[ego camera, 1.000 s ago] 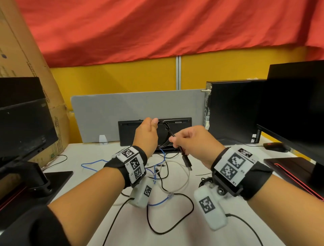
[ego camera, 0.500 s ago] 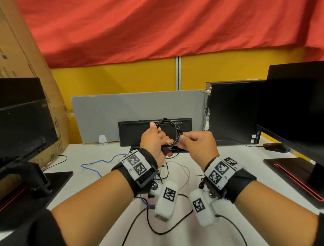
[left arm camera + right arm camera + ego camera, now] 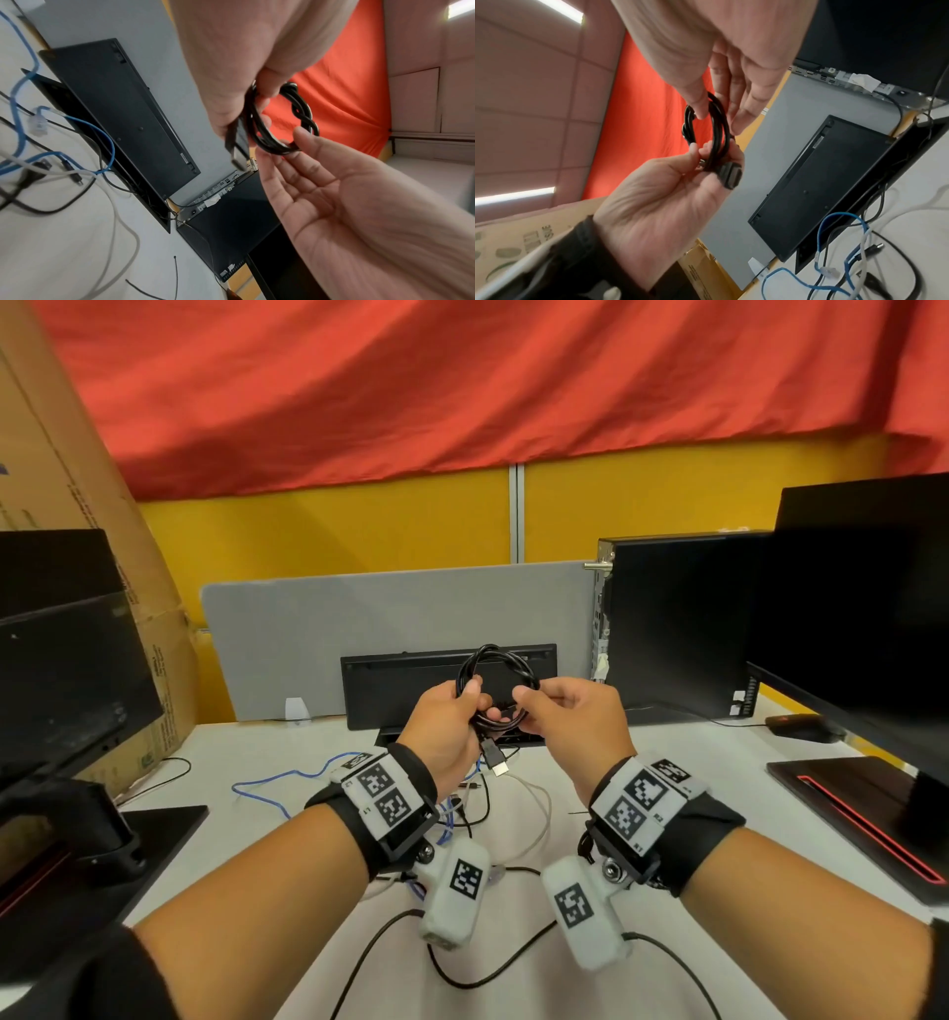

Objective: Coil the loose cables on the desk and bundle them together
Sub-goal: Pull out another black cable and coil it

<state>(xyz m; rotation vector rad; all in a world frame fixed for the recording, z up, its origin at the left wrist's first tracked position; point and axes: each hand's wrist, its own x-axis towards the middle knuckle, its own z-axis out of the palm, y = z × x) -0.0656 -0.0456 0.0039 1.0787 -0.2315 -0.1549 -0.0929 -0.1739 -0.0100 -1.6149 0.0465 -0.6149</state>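
Note:
A black cable wound into a small coil [image 3: 497, 658] is held up above the desk, in front of the keyboard. My left hand [image 3: 475, 700] grips the coil's left side, and the cable's plug [image 3: 496, 759] hangs just under that hand. My right hand [image 3: 524, 711] pinches the coil's right side between thumb and fingers. In the wrist views the coil [image 3: 282, 123] [image 3: 716, 130] shows with the plug [image 3: 239, 146] [image 3: 731, 174] against my left palm. A blue cable [image 3: 287, 780], a white cable [image 3: 539, 814] and a black cable [image 3: 488, 978] lie loose on the desk below.
A black keyboard [image 3: 411, 690] leans on a grey divider [image 3: 359, 618]. A PC tower [image 3: 667, 618] and a monitor [image 3: 862, 608] stand at the right, with a mouse [image 3: 801, 726]. Another monitor [image 3: 61, 670] and a cardboard box [image 3: 51, 454] are at the left.
My right hand let go of the plug end and moved to the coil's right side. The plug now hangs under my left hand, and the coil stands higher.

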